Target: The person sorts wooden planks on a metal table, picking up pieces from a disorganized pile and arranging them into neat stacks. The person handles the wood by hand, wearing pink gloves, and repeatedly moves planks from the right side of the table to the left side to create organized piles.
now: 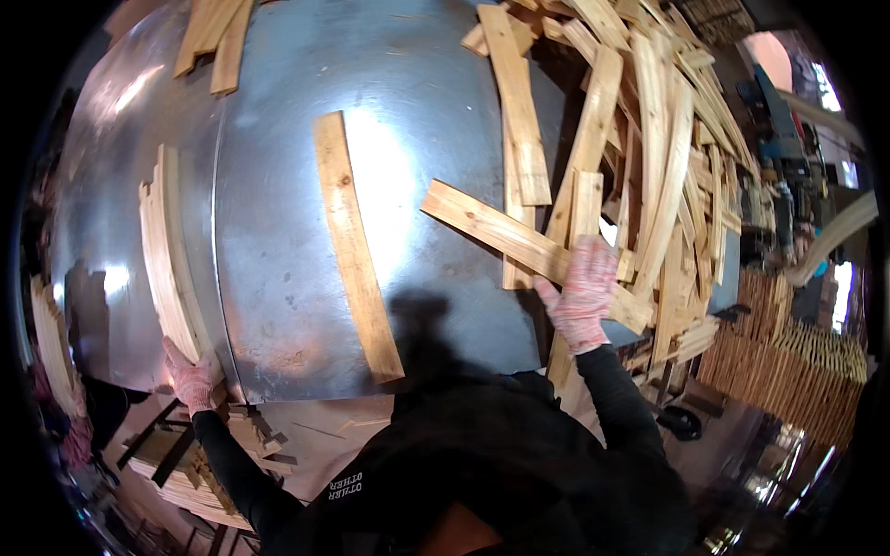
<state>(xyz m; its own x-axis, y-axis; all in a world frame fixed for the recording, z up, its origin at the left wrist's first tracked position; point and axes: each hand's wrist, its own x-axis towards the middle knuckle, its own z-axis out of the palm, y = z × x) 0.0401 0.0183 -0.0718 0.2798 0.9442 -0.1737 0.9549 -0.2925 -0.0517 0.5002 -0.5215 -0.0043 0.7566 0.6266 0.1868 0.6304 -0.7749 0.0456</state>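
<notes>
My left hand (pixel 192 380), in a pink-and-white knit glove, grips the near end of a small stack of pale wooden slats (pixel 165 250) at the table's left. Its thumb shows on the stack's left side; its other fingers are partly hidden. My right hand (pixel 586 295), gloved alike, lies with fingers stretched and thumb apart over a wooden slat (pixel 496 229). That slat slants across the edge of a loose heap of slats (pixel 644 139) at the right. Between my hands a single knotty slat (pixel 354 250) lies lengthwise on the metal tabletop (pixel 269 232).
More slats (pixel 218 37) lie at the table's far left. A seam (pixel 216 185) runs along the metal top. Dense stacks of slats (pixel 779 371) stand on the right, and more wood (pixel 199 473) lies below the table's near left edge. Another person's gloved hand (pixel 78 403) holds slats at far left.
</notes>
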